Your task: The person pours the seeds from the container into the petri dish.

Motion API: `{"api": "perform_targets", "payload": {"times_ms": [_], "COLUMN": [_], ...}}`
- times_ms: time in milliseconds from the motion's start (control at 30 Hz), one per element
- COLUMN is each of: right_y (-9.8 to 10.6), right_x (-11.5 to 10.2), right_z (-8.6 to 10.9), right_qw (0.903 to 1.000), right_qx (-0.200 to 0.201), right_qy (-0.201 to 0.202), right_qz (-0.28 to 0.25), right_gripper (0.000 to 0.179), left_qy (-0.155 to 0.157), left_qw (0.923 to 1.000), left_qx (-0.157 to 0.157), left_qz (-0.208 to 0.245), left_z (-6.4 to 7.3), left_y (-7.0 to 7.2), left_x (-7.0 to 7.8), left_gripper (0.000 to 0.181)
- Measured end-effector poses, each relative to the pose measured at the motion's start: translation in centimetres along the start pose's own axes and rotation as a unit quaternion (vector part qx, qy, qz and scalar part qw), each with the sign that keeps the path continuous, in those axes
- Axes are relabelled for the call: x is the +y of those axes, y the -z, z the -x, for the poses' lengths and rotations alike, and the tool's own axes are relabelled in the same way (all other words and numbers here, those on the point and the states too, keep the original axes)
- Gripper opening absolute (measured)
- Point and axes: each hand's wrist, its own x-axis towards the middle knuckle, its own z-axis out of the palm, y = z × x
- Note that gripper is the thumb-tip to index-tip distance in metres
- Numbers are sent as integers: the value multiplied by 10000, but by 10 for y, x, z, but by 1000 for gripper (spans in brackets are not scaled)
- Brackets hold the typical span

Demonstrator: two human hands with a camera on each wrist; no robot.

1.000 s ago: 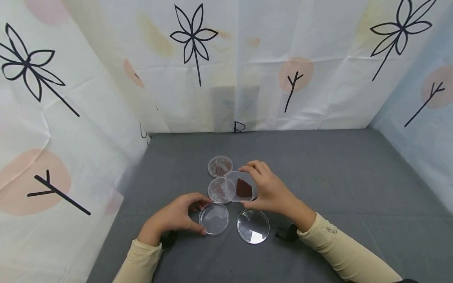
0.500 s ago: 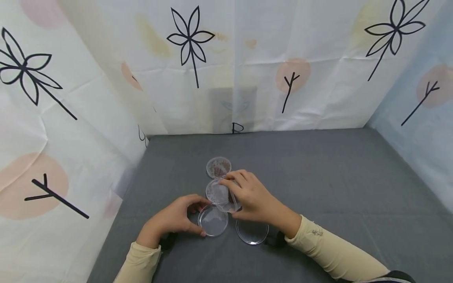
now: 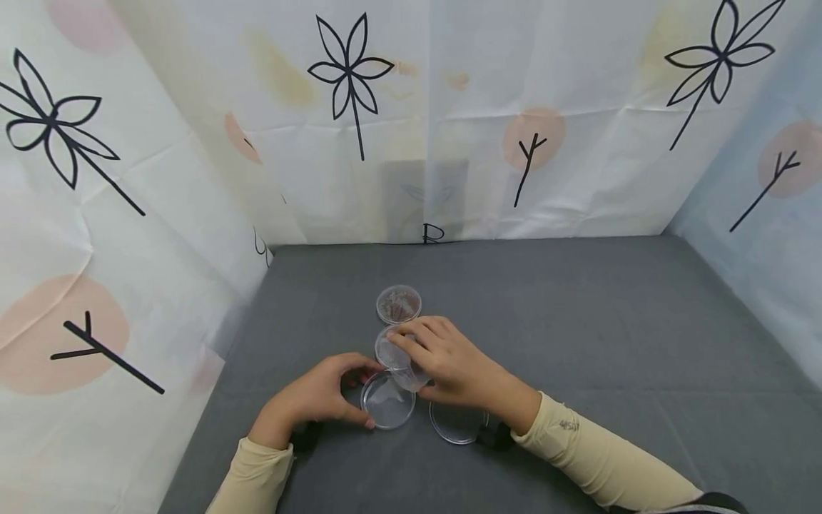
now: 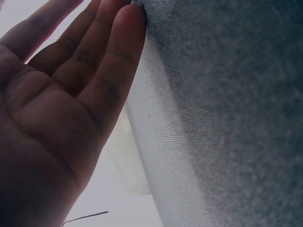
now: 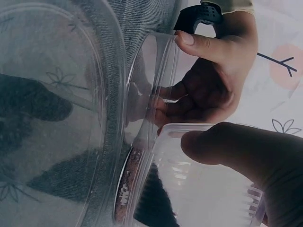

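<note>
On the grey table, my left hand (image 3: pixel 327 389) holds a clear petri dish (image 3: pixel 385 412), thumb and fingers on opposite sides of its rim. My right hand (image 3: pixel 452 364) grips a clear plastic container (image 3: pixel 404 378), tilted at the dish's far edge. Dark brown powder (image 5: pixel 154 201) shows inside this container in the right wrist view, where the right thumb (image 5: pixel 203 147) presses its wall. The same view shows the left hand's thumb on the dish (image 5: pixel 142 109). In the left wrist view the left palm (image 4: pixel 47 113) faces the camera; the dish is out of that view.
Beyond lie two more petri dishes: a far one (image 3: pixel 398 305) with brown contents, and a middle one (image 3: pixel 387 348) partly behind the right hand. A clear round dish or lid (image 3: pixel 457 427) lies at the right, under the right wrist. Patterned cloth walls (image 3: pixel 475 193) surround the table.
My right hand has moved left and nearer with the container, from over the middle dish to the near dish's edge, tilting it. My left hand has stayed on the dish.
</note>
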Motion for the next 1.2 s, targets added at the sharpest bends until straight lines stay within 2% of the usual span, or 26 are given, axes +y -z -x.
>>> {"api": "perform_targets", "payload": {"times_ms": [267, 533, 700, 767, 933, 1200], "right_y": [2, 0, -2, -2, -1, 1], "right_x": [-4, -8, -10, -11, -13, -12], "right_z": [-2, -4, -3, -4, -4, -3], "right_qw": [9995, 9955, 9943, 9940, 9939, 9950], "right_qx": [-28, 133, 68, 63, -35, -175], "right_qy": [258, 585, 678, 715, 704, 599], "right_qz": [154, 739, 815, 823, 853, 775], "right_gripper": [93, 84, 86, 81, 75, 78], "left_qy": [-21, -30, -38, -26, -22, -34], "left_qw": [10000, 10000, 10000, 10000, 10000, 10000], "left_qx": [-29, 2, 6, 2, 16, -6], "left_qz": [2, -42, -44, -27, 28, -26], "left_z": [0, -1, 0, 1, 2, 0], "left_y": [0, 0, -1, -1, -2, 0], "left_x": [-1, 1, 1, 1, 1, 3], "left_gripper": [80, 79, 79, 79, 78, 79]}}
